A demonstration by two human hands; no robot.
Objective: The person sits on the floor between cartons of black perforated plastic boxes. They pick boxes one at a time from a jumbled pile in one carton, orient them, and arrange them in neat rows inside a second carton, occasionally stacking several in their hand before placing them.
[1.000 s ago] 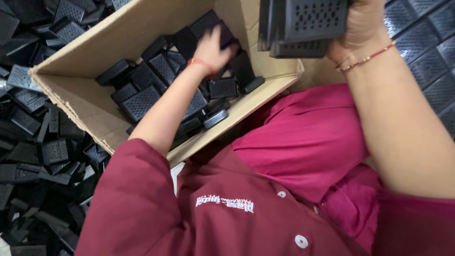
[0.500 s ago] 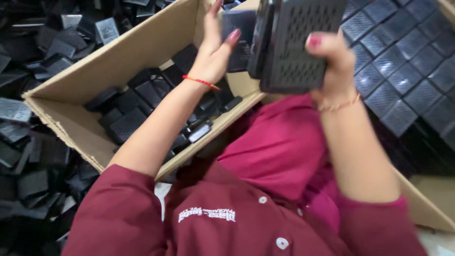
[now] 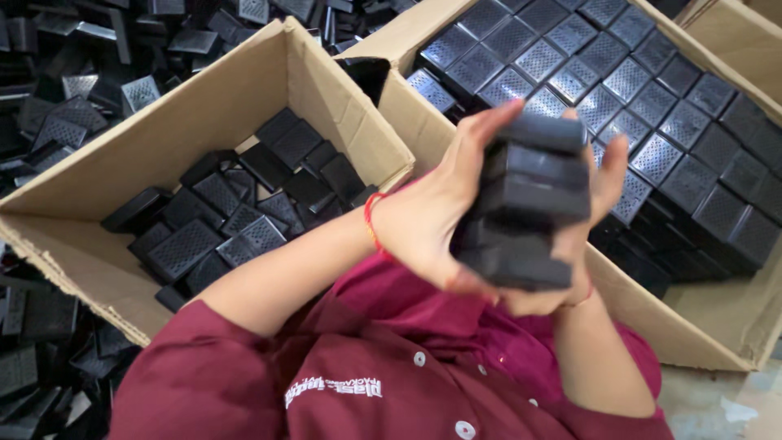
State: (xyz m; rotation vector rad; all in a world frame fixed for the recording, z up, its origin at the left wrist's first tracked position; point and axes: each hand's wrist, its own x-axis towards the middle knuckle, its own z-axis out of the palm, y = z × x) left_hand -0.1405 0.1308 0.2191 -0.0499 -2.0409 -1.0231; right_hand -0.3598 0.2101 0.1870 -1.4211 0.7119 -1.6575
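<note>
We now hold the stack (image 3: 525, 204) between the right box (image 3: 652, 301) and left box (image 3: 244, 90), no longer overhead. Left hand (image 3: 432, 220) has left the loose parts (image 3: 236, 220); with right hand (image 3: 599, 183), both hands press together around it.

We see two open brown cardboard boxes side by side: the left box (image 3: 73, 236) holds loose black parts, the right box (image 3: 652, 314) neat rows. A third box's corner (image 3: 745, 20) shows top right.
</note>
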